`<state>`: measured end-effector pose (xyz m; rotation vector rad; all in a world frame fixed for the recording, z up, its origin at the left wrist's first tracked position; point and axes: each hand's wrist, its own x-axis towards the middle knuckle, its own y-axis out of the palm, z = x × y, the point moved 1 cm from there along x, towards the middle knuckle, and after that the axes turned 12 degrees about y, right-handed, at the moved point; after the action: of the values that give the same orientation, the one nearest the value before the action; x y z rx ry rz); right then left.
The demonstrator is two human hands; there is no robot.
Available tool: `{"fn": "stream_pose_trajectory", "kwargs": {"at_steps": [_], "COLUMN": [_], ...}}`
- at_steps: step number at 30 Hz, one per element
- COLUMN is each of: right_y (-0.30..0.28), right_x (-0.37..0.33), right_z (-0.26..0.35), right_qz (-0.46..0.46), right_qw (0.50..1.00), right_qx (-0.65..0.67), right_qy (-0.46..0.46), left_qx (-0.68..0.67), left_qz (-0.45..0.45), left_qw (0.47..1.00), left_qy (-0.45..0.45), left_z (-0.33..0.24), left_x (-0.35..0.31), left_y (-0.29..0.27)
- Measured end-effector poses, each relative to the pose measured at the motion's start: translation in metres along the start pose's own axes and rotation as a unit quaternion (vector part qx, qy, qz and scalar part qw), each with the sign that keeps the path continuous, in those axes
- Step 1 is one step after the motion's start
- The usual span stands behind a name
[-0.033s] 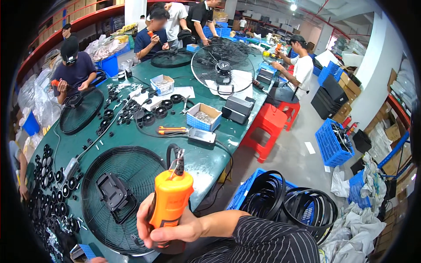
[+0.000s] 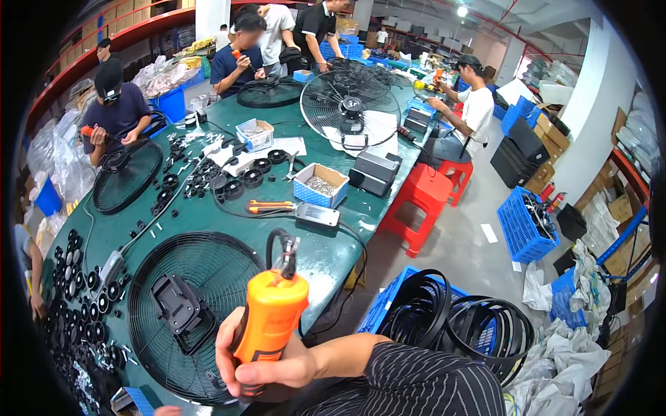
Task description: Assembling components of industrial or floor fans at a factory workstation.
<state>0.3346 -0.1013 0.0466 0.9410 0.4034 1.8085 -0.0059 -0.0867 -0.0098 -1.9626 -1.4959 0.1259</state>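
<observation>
Wrapped around an orange electric screwdriver [image 2: 277, 312] is my right hand [image 2: 288, 371]. The tool stands nearly upright, its dark cable leaving the top; its lower end is hidden by the hand and the frame edge. Just beyond and left of it, a round black wire fan grille [image 2: 225, 260] lies flat on the green table [image 2: 361, 239]. A black mounting bracket [image 2: 182, 305] sits at the grille's middle. Of my left hand [image 2: 168, 412] only a sliver shows at the lower edge, near the grille's near rim; its fingers are mostly out of sight.
Black round knobs [image 2: 76, 305] and loose screws cover the table's left side. A box of screws [image 2: 320, 184] and a grey power adapter [image 2: 318, 215] lie beyond the grille. Blue crate with black rings [image 2: 416, 315] stands right. Co-workers sit around the table; red stools [image 2: 420, 201] stand alongside.
The screwdriver in my right hand has shifted slightly right. The visible bit of my left hand has moved a little to the right along the lower edge.
</observation>
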Motion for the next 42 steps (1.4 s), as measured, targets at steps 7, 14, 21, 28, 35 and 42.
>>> {"fn": "stream_pose_trajectory", "kwargs": {"at_steps": [7,14,21,28,35,42], "right_y": [0.021,0.018,0.015,0.014,0.018,0.019], "right_x": [-0.001,-0.005,-0.004,0.002,0.004,0.014], "right_z": [-0.014,-0.020,-0.024,-0.032,-0.044,-0.057], "right_qz": [-0.048,-0.085,-0.077,-0.074,-0.039,-0.049], "right_qw": [0.996,0.992,0.994,0.994,0.997,0.995], "right_qx": [0.077,0.089,0.081,0.077,0.055,-0.008], "right_qy": [-0.005,-0.015,-0.009,0.005,0.025,0.082], "left_qx": [-0.283,-0.294,-0.277,-0.306,-0.315,-0.304], "left_qz": [-0.034,-0.051,-0.064,-0.076,-0.066,-0.111], "left_qw": [0.958,0.954,0.958,0.947,0.943,0.945], "left_qy": [-0.032,-0.020,-0.045,-0.056,-0.079,-0.049], "left_z": [-0.028,-0.030,-0.033,-0.027,-0.012,-0.017], "left_x": [-0.031,-0.031,-0.029,-0.033,-0.047,-0.044], "left_y": [0.085,0.094,0.097,0.096,0.092,0.102]}}
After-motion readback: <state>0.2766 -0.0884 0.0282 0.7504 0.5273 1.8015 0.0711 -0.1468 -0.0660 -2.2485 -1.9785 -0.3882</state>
